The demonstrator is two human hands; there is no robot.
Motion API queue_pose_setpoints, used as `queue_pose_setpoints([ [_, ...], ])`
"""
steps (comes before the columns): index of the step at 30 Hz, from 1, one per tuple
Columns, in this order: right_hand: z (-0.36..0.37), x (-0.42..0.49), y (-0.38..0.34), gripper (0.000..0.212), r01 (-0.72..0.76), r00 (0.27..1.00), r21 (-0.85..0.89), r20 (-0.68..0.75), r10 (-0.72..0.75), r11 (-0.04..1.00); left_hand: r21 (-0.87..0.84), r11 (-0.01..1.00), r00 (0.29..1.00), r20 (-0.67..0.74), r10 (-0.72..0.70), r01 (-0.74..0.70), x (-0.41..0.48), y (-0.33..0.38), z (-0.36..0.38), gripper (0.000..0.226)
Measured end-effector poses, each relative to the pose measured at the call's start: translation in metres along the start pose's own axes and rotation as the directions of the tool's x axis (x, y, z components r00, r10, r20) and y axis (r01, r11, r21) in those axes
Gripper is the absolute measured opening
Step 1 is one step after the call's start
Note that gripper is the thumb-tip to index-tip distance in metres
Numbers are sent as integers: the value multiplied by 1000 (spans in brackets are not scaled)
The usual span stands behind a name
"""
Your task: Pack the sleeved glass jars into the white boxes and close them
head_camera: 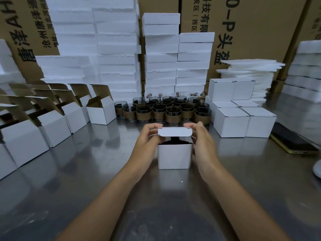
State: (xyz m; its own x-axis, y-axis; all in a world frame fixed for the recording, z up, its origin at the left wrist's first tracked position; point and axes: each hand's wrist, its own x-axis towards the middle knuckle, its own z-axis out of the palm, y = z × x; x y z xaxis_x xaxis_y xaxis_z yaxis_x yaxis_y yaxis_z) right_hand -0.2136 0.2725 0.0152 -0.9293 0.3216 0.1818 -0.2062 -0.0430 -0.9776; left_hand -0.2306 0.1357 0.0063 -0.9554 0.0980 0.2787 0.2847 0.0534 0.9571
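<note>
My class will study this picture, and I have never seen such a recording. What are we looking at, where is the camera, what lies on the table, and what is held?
There is no machine here: a person works with bare hands, and the one picture comes from a camera worn on the head, looking forward and down. The left hand and right hand each pinch a corner of the lid of a small white box standing on a shiny metal table; the lid is not fully down, and something dark shows inside. Behind it stand glass jars in brown sleeves. At the left are open boxes, at the right closed boxes and a phone. White foam blocks and brown cartons are stacked behind.
</note>
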Motion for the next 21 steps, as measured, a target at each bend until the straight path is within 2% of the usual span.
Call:
queue_pose_setpoints([
  [3,1,-7,0,43,149,987,-106,70,-142,983,-32,999,998,-46,-39,37,2,1,-2,23],
  [6,2,-12,6,31,259,957,-203,187,-222,944,-57,997,998,-30,-50,48,1,1,-1,31],
  [8,0,-10,9,27,295,948,-255,197,-249,921,-76,995,998,-19,-60,58,2,-1,-2,34],
  [12,-3,-11,9,25,367,925,-299,214,-313,881,-96,991,995,-33,-94,90,2,-1,-3,13],
  [15,-6,-11,7,22,375,922,-312,225,-316,873,-94,991,994,-31,-101,98,1,0,-4,16],
  [18,-8,-9,8,19,325,935,-286,239,-261,902,-85,992,995,-16,-94,92,3,-2,-6,19],
  [20,-6,-8,7,9,293,945,-254,226,-239,922,-76,993,996,-6,-87,87,4,-3,-7,20],
  [21,-4,-7,7,11,274,951,-216,208,-230,937,-72,994,997,-5,-83,83,4,-3,-7,21],
])
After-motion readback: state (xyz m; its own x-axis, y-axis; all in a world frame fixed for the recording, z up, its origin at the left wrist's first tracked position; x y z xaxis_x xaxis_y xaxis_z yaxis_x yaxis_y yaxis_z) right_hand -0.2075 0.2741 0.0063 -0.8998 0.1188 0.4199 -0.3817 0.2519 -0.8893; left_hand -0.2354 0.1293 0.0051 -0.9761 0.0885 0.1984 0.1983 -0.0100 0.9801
